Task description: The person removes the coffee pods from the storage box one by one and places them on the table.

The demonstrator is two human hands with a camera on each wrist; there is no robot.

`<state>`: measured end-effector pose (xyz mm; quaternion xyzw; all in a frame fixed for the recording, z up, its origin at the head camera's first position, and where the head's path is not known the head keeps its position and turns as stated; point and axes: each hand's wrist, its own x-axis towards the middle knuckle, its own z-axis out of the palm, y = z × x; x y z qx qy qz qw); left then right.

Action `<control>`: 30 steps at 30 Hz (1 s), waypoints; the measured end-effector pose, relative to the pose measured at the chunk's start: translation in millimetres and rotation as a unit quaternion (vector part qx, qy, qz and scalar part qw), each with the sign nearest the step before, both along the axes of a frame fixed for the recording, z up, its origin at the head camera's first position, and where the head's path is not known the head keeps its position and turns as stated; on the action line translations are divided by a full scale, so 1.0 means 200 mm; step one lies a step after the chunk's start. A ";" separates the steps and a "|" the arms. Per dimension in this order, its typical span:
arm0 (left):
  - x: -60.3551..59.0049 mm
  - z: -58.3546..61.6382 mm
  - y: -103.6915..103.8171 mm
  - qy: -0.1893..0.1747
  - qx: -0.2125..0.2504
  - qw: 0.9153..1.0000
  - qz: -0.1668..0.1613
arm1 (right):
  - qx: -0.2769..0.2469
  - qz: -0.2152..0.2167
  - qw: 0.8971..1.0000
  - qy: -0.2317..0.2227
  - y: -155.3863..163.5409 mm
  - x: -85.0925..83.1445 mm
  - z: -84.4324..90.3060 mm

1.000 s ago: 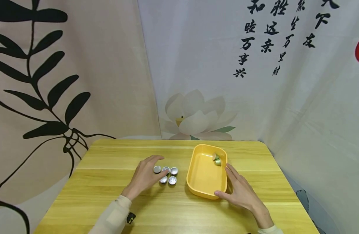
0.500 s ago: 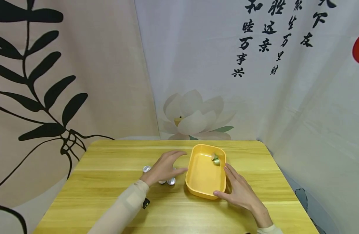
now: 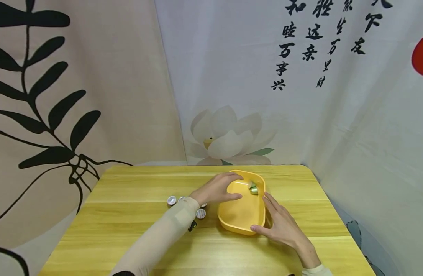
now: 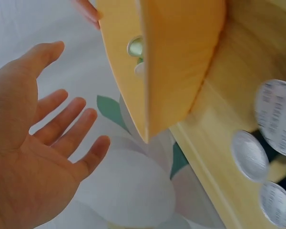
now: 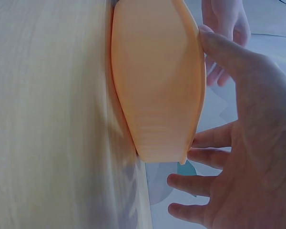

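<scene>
Place: you sit in a staged recording corner, not a lived-in room.
Beyond your hands: printed cloth backdrops (image 3: pixel 94 96), with black leaves, a lotus (image 3: pixel 228 136) and calligraphy (image 3: pixel 284 46).
Under your hands: a small wooden table (image 3: pixel 128 214) with rounded corners.

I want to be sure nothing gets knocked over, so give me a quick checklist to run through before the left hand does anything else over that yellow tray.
1. Left hand holds nothing: ok, the left wrist view shows straight fingers and a bare palm.
2. Left hand is over the yellow tray: ok, its fingers reach over the tray's near left rim.
3. Tray is steadied: ok, the right hand lies flat along its right side, thumb at the front corner.
4. Two capsules in tray sit in the far corner: ok.
5. Foil-topped capsules wait on the table left of the tray: ok.
6. Their count: cannot tell, the sleeve covers some.
</scene>
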<state>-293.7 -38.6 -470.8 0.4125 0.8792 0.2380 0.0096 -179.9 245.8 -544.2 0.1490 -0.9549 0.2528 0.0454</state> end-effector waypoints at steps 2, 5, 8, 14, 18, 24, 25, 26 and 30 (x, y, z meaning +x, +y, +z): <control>-0.02 0.01 0.04 -0.014 -0.010 1.000 -0.006 | -0.001 0.001 1.000 0.001 0.00 0.00 0.00; -0.05 0.01 0.09 -0.036 -0.025 0.999 -0.014 | -0.001 0.003 1.000 -0.004 -0.01 0.00 -0.01; -0.07 0.00 0.14 -0.054 -0.038 0.998 -0.023 | -0.002 0.004 1.000 -0.011 -0.01 0.00 -0.01; -0.12 -0.01 0.25 -0.084 -0.065 0.994 -0.033 | -0.006 0.004 1.000 -0.013 -0.01 0.00 -0.02; -0.17 -0.02 0.30 -0.102 -0.083 0.991 -0.031 | -0.002 -0.001 1.000 -0.013 -0.01 0.00 -0.01; -0.23 -0.04 0.35 -0.148 -0.092 0.985 -0.008 | 0.003 -0.004 1.000 -0.013 0.00 -0.01 -0.01; -0.24 -0.04 0.35 -0.156 -0.094 0.983 -0.004 | 0.002 -0.003 1.000 -0.013 0.00 -0.01 -0.01; -0.24 -0.05 0.35 -0.163 -0.093 0.982 0.000 | 0.002 -0.002 1.000 -0.013 0.00 -0.01 -0.01; -0.26 -0.06 0.38 -0.187 -0.091 0.978 0.014 | -0.004 0.000 1.000 -0.014 0.00 -0.01 -0.01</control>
